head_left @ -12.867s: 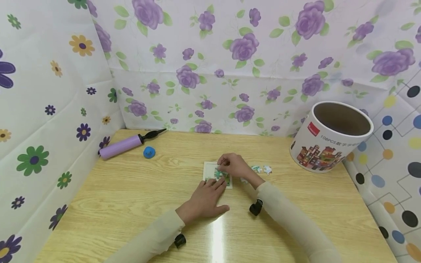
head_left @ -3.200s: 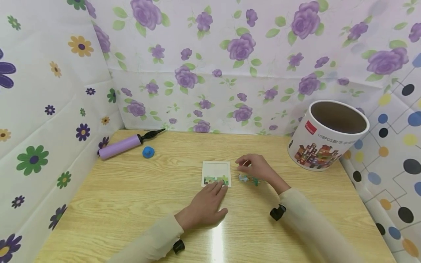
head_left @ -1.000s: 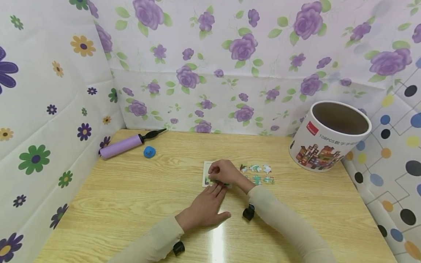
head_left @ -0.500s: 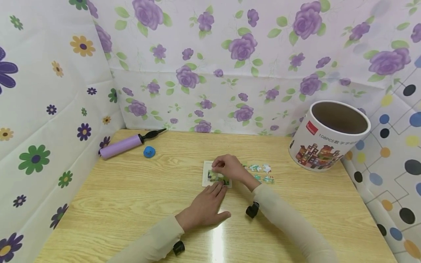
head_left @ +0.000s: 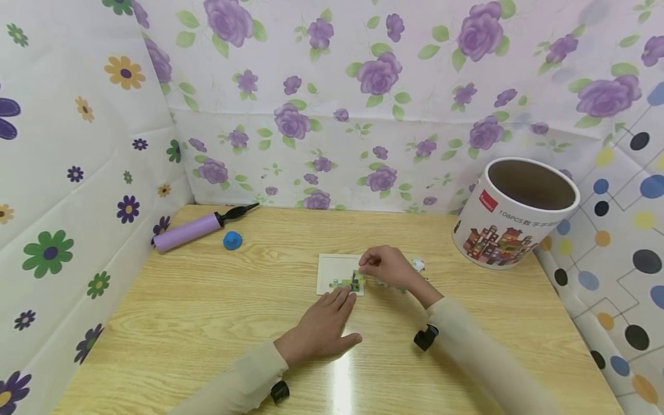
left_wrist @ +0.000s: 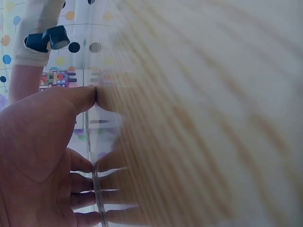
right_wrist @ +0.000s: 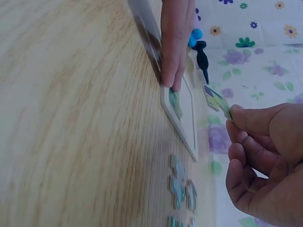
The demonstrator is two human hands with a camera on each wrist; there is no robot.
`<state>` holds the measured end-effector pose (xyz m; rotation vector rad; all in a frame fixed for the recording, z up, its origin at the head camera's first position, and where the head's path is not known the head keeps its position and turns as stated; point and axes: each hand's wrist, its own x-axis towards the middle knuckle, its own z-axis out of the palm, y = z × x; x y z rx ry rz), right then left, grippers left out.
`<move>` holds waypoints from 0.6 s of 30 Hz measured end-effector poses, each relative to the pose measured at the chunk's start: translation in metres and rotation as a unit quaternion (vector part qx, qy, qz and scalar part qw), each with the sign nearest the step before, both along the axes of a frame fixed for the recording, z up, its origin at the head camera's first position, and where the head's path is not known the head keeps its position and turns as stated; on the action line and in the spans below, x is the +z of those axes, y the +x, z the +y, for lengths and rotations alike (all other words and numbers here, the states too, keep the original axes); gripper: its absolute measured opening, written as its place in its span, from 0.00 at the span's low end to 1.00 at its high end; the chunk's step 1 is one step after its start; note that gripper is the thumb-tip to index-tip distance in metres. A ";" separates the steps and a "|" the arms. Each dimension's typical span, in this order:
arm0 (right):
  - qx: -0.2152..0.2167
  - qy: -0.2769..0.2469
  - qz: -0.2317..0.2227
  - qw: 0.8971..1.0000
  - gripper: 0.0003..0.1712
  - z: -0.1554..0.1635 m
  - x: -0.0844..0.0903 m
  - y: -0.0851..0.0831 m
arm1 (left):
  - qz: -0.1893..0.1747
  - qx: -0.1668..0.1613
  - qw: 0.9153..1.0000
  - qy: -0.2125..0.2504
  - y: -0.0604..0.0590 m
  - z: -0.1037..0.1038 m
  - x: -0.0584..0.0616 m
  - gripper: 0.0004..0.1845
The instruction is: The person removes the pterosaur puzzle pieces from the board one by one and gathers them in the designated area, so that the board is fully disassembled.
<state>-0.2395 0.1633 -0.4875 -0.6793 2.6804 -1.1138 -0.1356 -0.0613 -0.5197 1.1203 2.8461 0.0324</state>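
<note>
A small white puzzle tray [head_left: 332,266] lies on the table, with joined green puzzle pieces [head_left: 342,283] along its near side. My left hand [head_left: 323,325] lies with straight fingers spread, its fingertips resting on the tray's near edge. At the tray's right side, my right hand [head_left: 391,268] pinches a green, yellow and purple puzzle piece [right_wrist: 217,100] between thumb and index finger. In the right wrist view this piece is held up above the tray. Loose puzzle pieces [right_wrist: 178,182] lie to the tray's right; in the head view my right hand partly hides them.
A large white printed bucket [head_left: 510,230] stands at the back right. At the back left lie a purple hand pump [head_left: 188,231] with a black nozzle and a blue round toy [head_left: 232,240]. Flowered cloth [head_left: 290,69] walls in the wooden table [head_left: 218,300].
My right hand has moved from over the tray to its right side, carrying the puzzle piece. The tray's near left corner, green 3.2 s ago, now looks bare. My left hand stays put.
</note>
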 end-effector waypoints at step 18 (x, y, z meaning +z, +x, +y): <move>-0.009 0.009 -0.002 1.000 0.03 0.041 -0.012 0.023 | -0.008 0.003 1.000 0.003 -0.001 0.000 0.001 0.47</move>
